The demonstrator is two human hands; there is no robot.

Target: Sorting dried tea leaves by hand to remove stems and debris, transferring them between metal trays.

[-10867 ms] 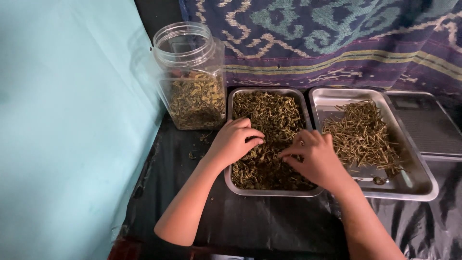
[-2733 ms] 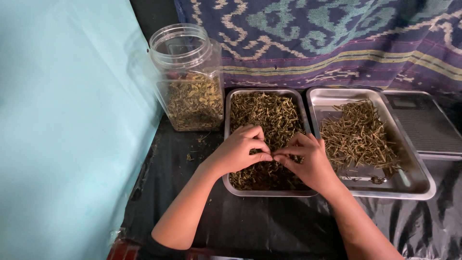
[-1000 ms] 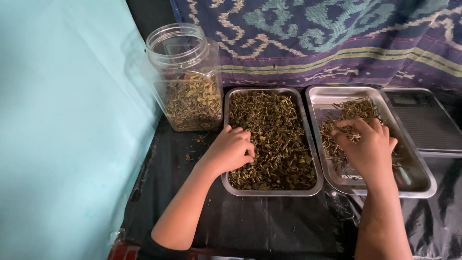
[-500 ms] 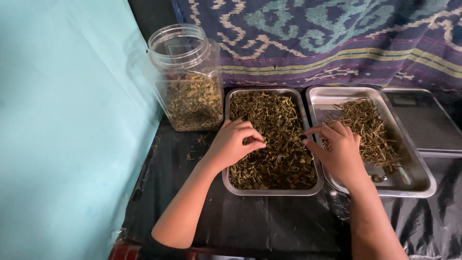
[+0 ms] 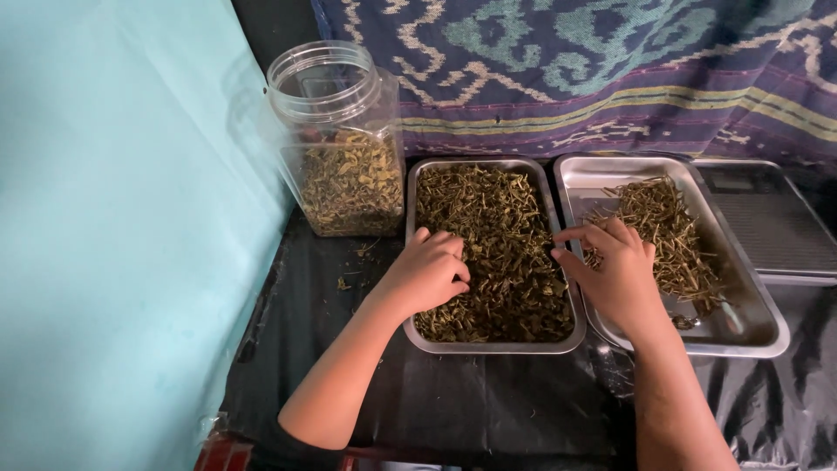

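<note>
My left hand (image 5: 429, 275) rests curled on the dried green herb (image 5: 493, 227) in the left steel tray (image 5: 488, 344), fingers tucked into the leaves at its near-left side. My right hand (image 5: 615, 270) hovers over the seam between the two trays, fingers spread, nothing visibly held. The right steel tray (image 5: 750, 336) holds a smaller heap of thin dried stems (image 5: 667, 231) just beyond that hand's fingertips.
A clear plastic jar (image 5: 340, 144), lid off and partly filled with dried herb, stands left of the trays. A grey flat scale (image 5: 772, 222) sits at the far right. Black plastic sheet (image 5: 471, 401) covers the table; a teal wall (image 5: 113, 227) is at left, patterned cloth (image 5: 610, 61) behind.
My right hand went over to the stem pile in the right tray, then came back left toward the seam between the trays. My left hand stayed on the herb in the left tray.
</note>
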